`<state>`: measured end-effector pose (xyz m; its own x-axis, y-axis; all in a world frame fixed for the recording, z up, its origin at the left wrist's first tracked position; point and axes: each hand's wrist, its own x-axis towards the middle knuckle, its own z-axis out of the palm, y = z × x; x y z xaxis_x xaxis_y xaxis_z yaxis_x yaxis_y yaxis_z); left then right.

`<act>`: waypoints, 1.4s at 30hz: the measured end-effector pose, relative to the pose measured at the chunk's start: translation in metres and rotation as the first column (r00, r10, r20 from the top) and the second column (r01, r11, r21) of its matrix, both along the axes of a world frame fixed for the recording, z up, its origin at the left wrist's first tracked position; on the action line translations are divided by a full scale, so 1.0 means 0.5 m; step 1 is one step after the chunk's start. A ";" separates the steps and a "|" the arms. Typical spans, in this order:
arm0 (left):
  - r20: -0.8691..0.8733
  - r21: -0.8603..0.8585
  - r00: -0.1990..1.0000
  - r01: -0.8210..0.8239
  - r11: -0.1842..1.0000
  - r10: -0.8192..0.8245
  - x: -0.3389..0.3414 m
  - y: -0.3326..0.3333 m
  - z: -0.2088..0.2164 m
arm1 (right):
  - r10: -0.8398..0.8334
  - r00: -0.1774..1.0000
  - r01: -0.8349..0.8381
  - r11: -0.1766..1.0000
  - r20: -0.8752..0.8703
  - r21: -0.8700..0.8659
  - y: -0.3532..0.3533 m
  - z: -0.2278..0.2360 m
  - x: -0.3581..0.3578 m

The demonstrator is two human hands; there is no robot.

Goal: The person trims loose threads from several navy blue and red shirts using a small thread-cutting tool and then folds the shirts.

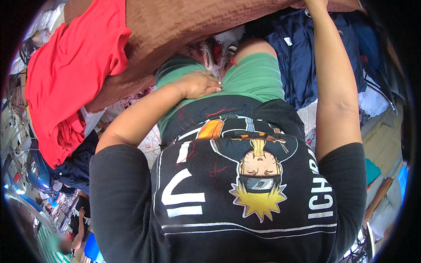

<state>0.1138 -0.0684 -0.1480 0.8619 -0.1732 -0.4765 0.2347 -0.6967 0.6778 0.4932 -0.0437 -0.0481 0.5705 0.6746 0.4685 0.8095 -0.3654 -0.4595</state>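
My left hand (199, 85) lies across my lap, its fingers stretched out and flat on the green shorts (256, 76). Nothing shows in it, though its far edge is slightly blurred. My right arm reaches far forward. My right hand (315, 2) is cut off by the top edge, beside the brown patterned cloth (188, 26) that covers the surface in front of me. Its fingers are out of sight. Under that forearm hangs a dark navy garment (296, 57) with a small white tag.
A red garment (81, 65) drapes over the left end of the brown cloth. Dark cloth (76, 164) is heaped below it. Loose red threads cling to my shirt (219, 171). Other people sit at the lower left, one in green-striped clothing (48, 243), and another person's arm (379, 199) shows at right.
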 end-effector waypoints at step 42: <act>-0.207 0.436 0.802 -0.437 0.787 0.560 0.078 0.191 -0.129 | -0.023 1.000 0.023 1.000 0.002 -0.002 -0.003 0.004 -0.002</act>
<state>0.1530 0.0270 -0.2127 0.5734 0.4701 -0.6710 0.7684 -0.5928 0.2413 0.4925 -0.0452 -0.0460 0.5854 0.6619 0.4682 0.8014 -0.3851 -0.4576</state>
